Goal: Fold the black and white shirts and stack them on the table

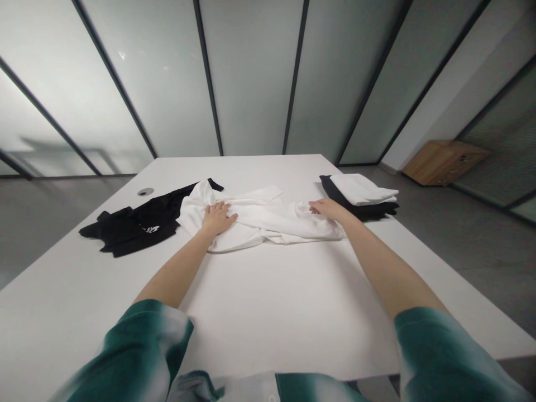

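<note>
A white shirt [276, 220] lies crosswise over the table in front of me, rumpled and partly folded over. My left hand [218, 218] rests flat on its left part with the fingers spread. Toward the shirt's right end, my right hand [324, 207] has its fingers curled together on the cloth, pinching it; the fingertips are partly hidden. Left of the white shirt lies a black shirt [138, 223] with a small white print, spread out and wrinkled. The white cloth overlaps part of it.
Beyond my right hand sits a stack of folded clothes, a white garment [362, 188] on top of black ones [372, 211], near the right edge of the white table [268, 301]. A round grommet [146, 191] is set in the tabletop at left. A wooden cabinet [439, 162] stands on the floor.
</note>
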Motion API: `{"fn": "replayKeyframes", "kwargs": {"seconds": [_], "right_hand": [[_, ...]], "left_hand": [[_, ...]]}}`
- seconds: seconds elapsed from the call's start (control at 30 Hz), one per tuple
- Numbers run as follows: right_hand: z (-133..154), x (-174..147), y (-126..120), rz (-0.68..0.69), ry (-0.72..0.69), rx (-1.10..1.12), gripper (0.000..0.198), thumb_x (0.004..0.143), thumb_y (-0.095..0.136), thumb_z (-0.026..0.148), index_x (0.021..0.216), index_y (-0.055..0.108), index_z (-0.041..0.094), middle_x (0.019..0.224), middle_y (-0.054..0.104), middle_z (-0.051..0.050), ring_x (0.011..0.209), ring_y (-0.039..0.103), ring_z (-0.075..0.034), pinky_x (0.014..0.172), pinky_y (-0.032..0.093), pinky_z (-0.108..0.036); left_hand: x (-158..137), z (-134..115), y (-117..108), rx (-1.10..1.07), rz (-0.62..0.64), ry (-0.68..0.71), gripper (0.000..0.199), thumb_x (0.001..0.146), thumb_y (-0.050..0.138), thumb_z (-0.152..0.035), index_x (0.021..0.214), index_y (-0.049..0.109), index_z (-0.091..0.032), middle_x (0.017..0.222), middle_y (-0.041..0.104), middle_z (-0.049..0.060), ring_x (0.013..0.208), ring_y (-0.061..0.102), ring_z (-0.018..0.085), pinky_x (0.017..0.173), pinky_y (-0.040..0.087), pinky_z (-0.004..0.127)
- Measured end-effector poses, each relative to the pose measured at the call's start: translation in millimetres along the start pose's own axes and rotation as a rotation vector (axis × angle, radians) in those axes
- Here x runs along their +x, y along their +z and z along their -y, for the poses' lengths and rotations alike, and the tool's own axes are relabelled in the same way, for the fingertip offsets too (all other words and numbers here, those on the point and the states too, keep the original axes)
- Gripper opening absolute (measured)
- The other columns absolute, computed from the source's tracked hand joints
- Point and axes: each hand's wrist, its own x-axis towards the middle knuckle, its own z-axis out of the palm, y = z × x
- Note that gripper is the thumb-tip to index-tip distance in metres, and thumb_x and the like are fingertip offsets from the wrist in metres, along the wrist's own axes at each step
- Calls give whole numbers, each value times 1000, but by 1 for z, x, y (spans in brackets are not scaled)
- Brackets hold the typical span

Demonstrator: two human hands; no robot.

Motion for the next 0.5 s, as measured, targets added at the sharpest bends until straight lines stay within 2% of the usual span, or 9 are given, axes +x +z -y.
{"fn": "replayKeyframes", "kwargs": {"seconds": [0.13,0.2,0.27,0.37,0.5], "right_hand": [[23,17,27,-23,58,-92,47,94,50,52,76,72,15,98,75,-19,97,70,-28,84,48,-31],[31,22,37,-70,45,-107,42,89,57,53,83,73,14,99,74,-19,98,69,-29,83,48,-31],[36,25,43,-97,35,-77,31,84,63,44,84,73,15,94,75,-15,92,69,-26,78,47,-29],[36,29,41,-97,62,86,19,80,61,32,77,69,15,74,71,-9,75,66,-22,65,46,-27],[28,38,24,-85,139,442,17,75,60,34,76,66,18,60,64,-5,59,60,-21,53,45,-29]], "left_hand": [[0,0,0,14,-5,1,62,96,38,-54,148,47,-21,158,41,14,147,34,32,121,19,53],[-1,-1,0,19,-6,-1,62,96,38,-54,148,47,-21,158,41,14,147,35,32,121,19,52],[-1,-1,0,19,-3,-2,62,96,39,-54,148,46,-20,158,41,14,147,34,32,121,19,52],[-2,-2,0,12,2,-1,62,96,39,-53,148,46,-20,158,41,14,146,35,31,121,19,52],[-6,-5,-4,21,-82,-2,63,95,43,-51,147,46,-18,157,41,16,145,36,33,120,23,50]]}}
